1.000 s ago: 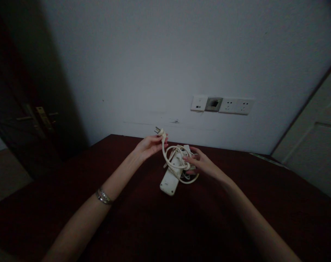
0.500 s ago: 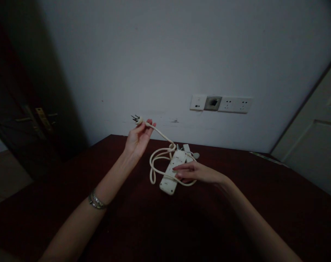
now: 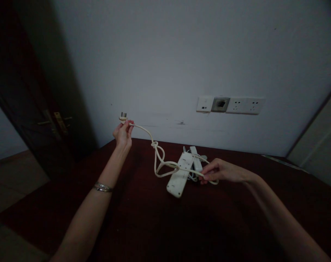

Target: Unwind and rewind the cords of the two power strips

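Observation:
My left hand [image 3: 123,133] is raised over the far left of the dark red table [image 3: 143,225], closed on the plug [image 3: 123,116] of a cream cable [image 3: 157,160]. The cable runs down with a knot and loops to a white power strip [image 3: 180,174] lying on the table. My right hand [image 3: 222,170] pinches a loop of the same cable just right of the strip. A second, smaller white strip [image 3: 195,163] lies behind the first, partly hidden.
A white wall stands behind the table with a row of wall sockets [image 3: 231,104]. A dark wooden door with a brass handle [image 3: 56,122] is at the left, a pale door [image 3: 320,153] at the right.
My left hand has pulled the plug up and to the left, drawing the cable out of its coil. My right hand has shifted right and now pinches the cable beside the strip.

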